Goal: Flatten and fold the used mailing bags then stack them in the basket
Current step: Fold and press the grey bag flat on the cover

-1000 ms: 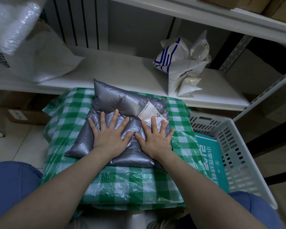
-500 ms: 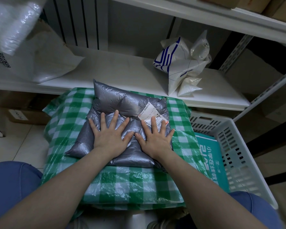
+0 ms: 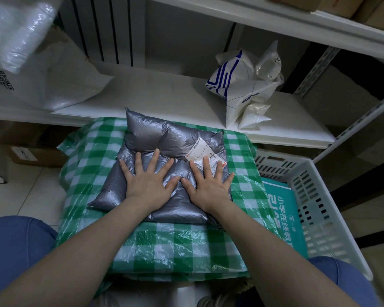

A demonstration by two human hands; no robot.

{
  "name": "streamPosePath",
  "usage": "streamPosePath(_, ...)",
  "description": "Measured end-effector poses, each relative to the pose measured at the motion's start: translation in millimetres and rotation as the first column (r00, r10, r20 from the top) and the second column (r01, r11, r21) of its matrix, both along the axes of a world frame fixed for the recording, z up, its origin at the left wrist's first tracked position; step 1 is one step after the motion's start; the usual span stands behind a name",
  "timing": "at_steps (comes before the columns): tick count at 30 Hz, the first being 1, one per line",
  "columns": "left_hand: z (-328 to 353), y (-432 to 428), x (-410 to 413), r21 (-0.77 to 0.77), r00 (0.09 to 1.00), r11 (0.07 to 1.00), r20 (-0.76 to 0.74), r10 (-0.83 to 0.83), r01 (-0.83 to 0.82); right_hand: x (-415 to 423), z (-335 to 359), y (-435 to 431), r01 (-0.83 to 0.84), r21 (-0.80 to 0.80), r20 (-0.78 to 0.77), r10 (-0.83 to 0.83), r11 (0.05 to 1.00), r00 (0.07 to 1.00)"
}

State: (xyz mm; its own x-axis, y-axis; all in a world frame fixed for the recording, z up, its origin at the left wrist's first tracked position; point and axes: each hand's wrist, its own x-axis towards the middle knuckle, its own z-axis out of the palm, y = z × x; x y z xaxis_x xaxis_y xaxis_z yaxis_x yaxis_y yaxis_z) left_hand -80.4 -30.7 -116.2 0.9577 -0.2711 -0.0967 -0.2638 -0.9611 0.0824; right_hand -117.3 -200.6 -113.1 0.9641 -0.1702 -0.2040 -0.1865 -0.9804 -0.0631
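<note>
- Grey bag (image 3: 164, 138) lies puffed on the green checked cloth (image 3: 182, 244), cloth margin showing on all sides.
- Left hand (image 3: 148, 181) and right hand (image 3: 210, 185) press it, fingers spread flat.
- White basket (image 3: 315, 196) sits just right.

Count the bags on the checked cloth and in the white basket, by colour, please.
Grey bag: 1, on the checked cloth, pressed by the left hand and right hand.
Teal bag: 1, in the basket.
Total: 2.
</note>
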Motion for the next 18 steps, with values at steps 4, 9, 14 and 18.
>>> streamPosePath(4,0,0,0,-0.001,1.000,1.000,-0.007,0.002,-0.002,0,0,1,0.000,-0.002,-0.001,0.000,1.000,1.000)
streamPosePath(9,0,0,1,-0.010,1.000,1.000,-0.021,-0.006,0.006,-1,-1,1,-0.003,0.005,0.014,0.003,1.000,1.000)
streamPosePath(14,12,4,3,-0.058,0.997,0.998,0.073,-0.021,0.025,0,7,3,0.060,0.071,0.145,-0.070,0.996,0.987)
streamPosePath(18,23,3,31,-0.128,0.961,0.990,0.276,-0.027,0.065,27,24,3,0.145,0.122,0.392,-0.182,0.982,0.902)
